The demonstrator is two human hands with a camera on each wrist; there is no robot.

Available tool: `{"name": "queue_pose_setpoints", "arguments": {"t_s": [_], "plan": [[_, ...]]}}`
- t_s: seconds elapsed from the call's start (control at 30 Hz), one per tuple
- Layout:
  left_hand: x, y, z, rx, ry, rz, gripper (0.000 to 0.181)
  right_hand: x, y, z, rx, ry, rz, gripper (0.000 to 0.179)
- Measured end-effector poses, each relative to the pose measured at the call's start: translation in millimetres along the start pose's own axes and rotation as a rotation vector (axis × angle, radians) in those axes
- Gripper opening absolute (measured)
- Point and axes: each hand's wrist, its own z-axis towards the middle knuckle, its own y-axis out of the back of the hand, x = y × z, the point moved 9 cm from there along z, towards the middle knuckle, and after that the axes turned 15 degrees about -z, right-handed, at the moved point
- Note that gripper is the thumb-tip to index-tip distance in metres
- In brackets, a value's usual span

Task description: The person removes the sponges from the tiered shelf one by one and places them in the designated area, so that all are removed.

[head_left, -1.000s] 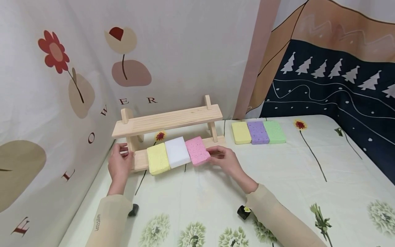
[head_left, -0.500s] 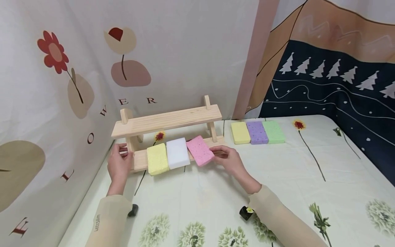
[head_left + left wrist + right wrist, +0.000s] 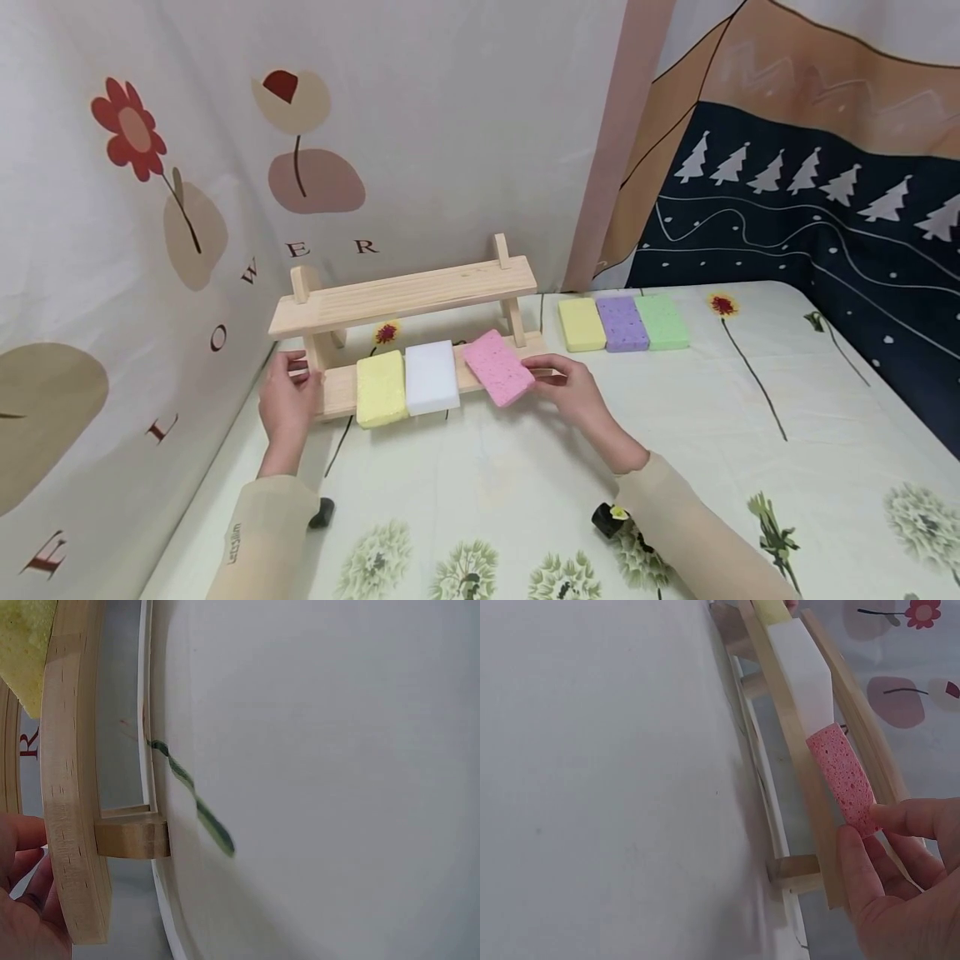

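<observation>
A two-tier wooden shelf (image 3: 405, 292) stands at the back left. My left hand (image 3: 288, 400) grips its left end, curled fingers at the upright; the left wrist view shows that hand (image 3: 30, 907) against the end of the lower board (image 3: 71, 825). On the lower board a yellow sponge (image 3: 381, 387) and a white sponge (image 3: 432, 377) sit side by side, overhanging its front. Farther right a pink sponge (image 3: 498, 367) is turned at an angle, its lower right corner pinched between thumb and fingers of my right hand (image 3: 570, 396). A gap separates pink from white in the head view.
Right of the shelf, a yellow sponge (image 3: 582, 325), a purple sponge (image 3: 622, 323) and a green sponge (image 3: 662, 322) lie in a row on the flower-print cloth (image 3: 480, 475). Printed curtains (image 3: 450, 125) rise behind and at the left. The shelf's upper board overhangs the lower one's back.
My right hand has moved right with the pink sponge, turning it and drawing it away from the white one. The white sponge sits straighter. My left hand has stayed at the shelf's end.
</observation>
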Motion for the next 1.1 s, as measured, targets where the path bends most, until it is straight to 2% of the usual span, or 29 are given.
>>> {"name": "queue_pose_setpoints", "arguments": {"t_s": [0.23, 0.47, 0.7, 0.9, 1.1], "plan": [[-1.4, 0.9, 0.8, -0.002, -0.031, 0.008, 0.039, -3, 13, -3.8, -0.004, 0.036, -0.010, 0.035], [0.3, 0.3, 1.6, 0.001, -0.022, 0.010, 0.039, -9, 27, -9.6, -0.011, 0.030, -0.014, 0.035], [0.4, 0.1, 2.0, -0.001, -0.023, 0.011, 0.039, -16, 43, -15.0, -0.010, 0.029, 0.028, 0.039], [-0.4, 0.4, 1.1, -0.003, -0.027, 0.011, 0.040, -22, 58, -19.6, -0.031, 0.027, 0.010, 0.039], [-2.2, 1.0, 0.5, 0.000, -0.024, 0.012, 0.040, -31, 72, -25.1, -0.045, -0.004, 0.018, 0.042]]}}
